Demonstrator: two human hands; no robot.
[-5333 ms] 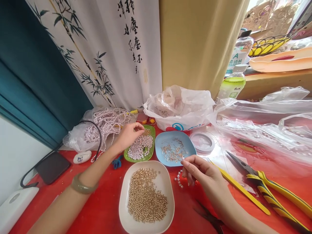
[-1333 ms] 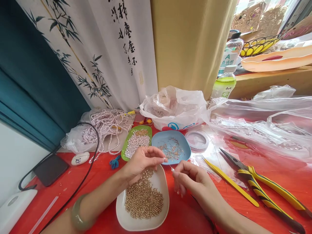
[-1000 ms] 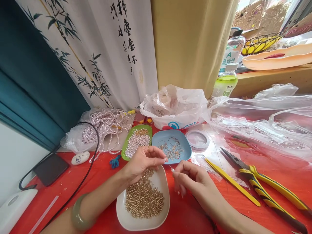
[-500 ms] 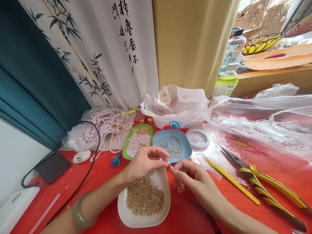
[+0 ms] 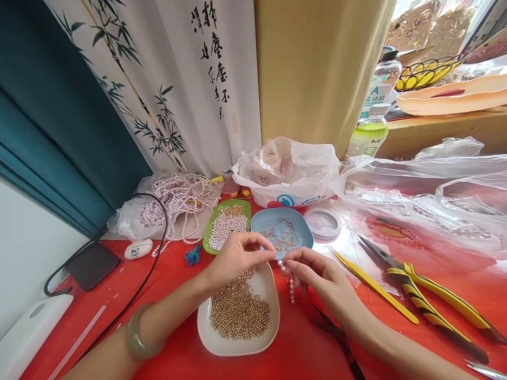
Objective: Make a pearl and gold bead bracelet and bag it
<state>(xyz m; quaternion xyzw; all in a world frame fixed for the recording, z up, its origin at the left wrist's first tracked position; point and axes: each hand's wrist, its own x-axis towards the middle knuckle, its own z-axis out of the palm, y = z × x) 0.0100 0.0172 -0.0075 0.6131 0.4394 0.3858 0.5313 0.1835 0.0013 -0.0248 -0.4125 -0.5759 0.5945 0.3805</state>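
Head view: a short pearl strand [image 5: 291,285] is pinched between left hand [image 5: 237,257] and right hand [image 5: 317,272] above the white dish [image 5: 273,338] of gold beads.

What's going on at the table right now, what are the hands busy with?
A person is stringing beads over a red table. The left hand and right hand meet fingertip to fingertip above the white dish of gold beads, pinching a short strand of pearls that hangs down between them. The green dish of pearls and the blue dish of pins sit just behind. Yellow-handled pliers lie untouched to the right.
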